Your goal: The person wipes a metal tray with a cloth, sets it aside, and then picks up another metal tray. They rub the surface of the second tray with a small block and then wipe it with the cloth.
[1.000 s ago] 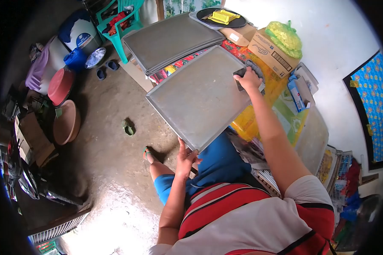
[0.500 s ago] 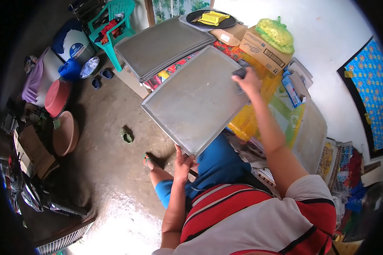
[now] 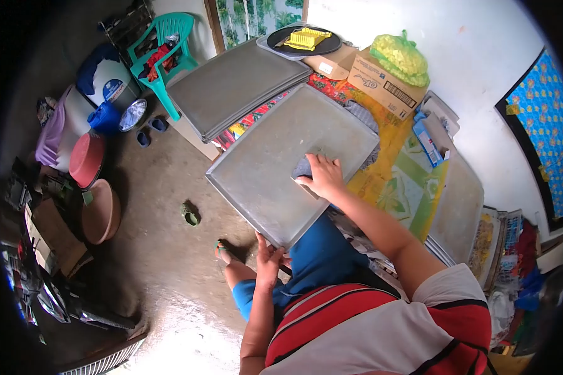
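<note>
A rectangular metal baking tray lies tilted in front of me, its near corner above my blue shorts. My left hand grips the near corner, fingers at the rim and partly hidden underneath. My right hand presses a dark grey folded cloth against the tray's surface, right of its middle. The thumb and fingers are closed about the cloth. Under the far right side of the tray shows a grey striped cloth.
Several similar trays are stacked behind. A cardboard box bears a yellow-green bag. A yellow basket lies on a black round tray. Left stand a green chair and basins; a green clog is on the floor.
My right hand has slid the cloth from the tray's far right edge leftward and toward me. My left hand still grips the near corner.
</note>
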